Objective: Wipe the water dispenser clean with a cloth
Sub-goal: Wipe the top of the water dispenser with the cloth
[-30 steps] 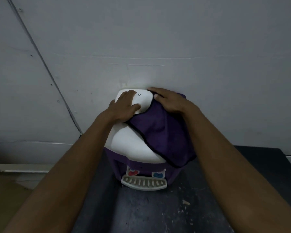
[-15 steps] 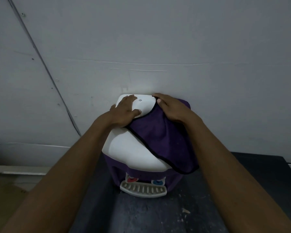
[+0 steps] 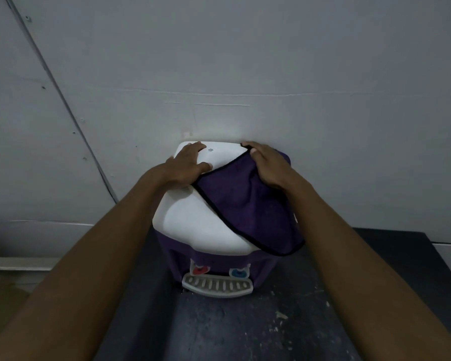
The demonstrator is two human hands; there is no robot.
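Observation:
A small water dispenser (image 3: pixel 193 220) with a white top and purple body stands against the wall; its red and blue taps and a grey drip tray (image 3: pixel 217 285) face me. A purple cloth (image 3: pixel 248 209) with a black hem lies over the right half of the top and hangs past the front right corner. My left hand (image 3: pixel 186 164) rests flat on the white top at the back left, fingers spread. My right hand (image 3: pixel 267 165) presses on the cloth at the back right, fingertips at the cloth's upper edge by the wall.
The dispenser sits on a dark, scuffed table (image 3: pixel 219 332) with pale specks. A grey wall (image 3: pixel 245 61) rises right behind it, with a thin cable (image 3: pixel 63 100) running diagonally at the left. A pale floor shows at the lower left.
Both hands stay on the dispenser top. The cloth's left edge has shifted slightly right, baring a little more of the white top at the back.

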